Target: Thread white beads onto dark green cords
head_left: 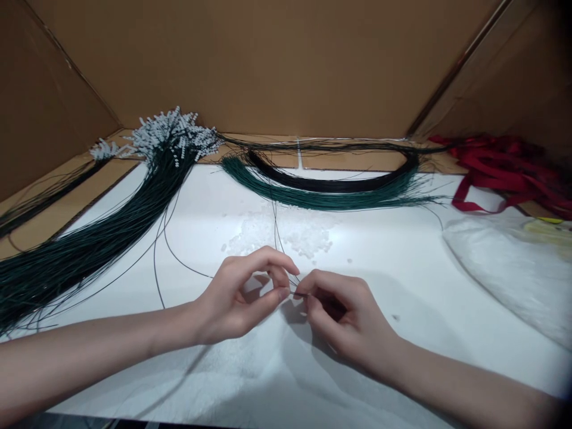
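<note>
Wire (299, 294) between your hands, apparently mid-work.
Fingers of your left hand (236, 298) and right hand (351, 316) pinch it above the bench (250, 387); white-tipped stems (120, 229) look done, green wires (330, 200) and white bits (308, 239) remain.

A white work surface (397, 253) stretches before me, bearing translucent white pieces (308, 239) scattered midway, curved bundles of green wire (313, 199) and black wire (330, 183) far off, white-tipped dark stems (111, 229) left, clear plastic (500, 256) right, red ribbon (491, 170) far right.
</note>
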Demonstrator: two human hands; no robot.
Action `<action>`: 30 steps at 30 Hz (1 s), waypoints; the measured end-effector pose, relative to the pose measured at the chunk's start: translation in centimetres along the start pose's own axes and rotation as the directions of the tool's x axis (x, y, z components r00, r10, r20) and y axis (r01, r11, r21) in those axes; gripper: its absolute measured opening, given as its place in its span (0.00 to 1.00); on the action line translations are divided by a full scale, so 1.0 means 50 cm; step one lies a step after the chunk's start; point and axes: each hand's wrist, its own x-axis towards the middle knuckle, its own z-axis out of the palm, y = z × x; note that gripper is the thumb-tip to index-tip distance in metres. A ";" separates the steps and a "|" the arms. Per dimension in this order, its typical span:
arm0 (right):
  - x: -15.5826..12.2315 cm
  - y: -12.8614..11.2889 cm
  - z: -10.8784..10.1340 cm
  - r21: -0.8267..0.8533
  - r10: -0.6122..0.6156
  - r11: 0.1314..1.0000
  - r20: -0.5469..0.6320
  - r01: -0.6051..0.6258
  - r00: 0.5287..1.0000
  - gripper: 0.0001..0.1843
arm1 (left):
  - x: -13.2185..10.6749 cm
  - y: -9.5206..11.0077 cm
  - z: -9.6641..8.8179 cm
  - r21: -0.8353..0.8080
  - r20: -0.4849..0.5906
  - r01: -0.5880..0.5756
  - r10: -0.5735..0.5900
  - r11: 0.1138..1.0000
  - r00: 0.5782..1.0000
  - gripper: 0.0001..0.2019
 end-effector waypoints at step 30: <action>0.003 -0.007 0.003 0.029 0.055 0.998 0.009 -0.055 0.998 0.08 | 0.049 -0.047 -0.047 0.728 -0.133 0.060 0.055 0.683 0.990 0.02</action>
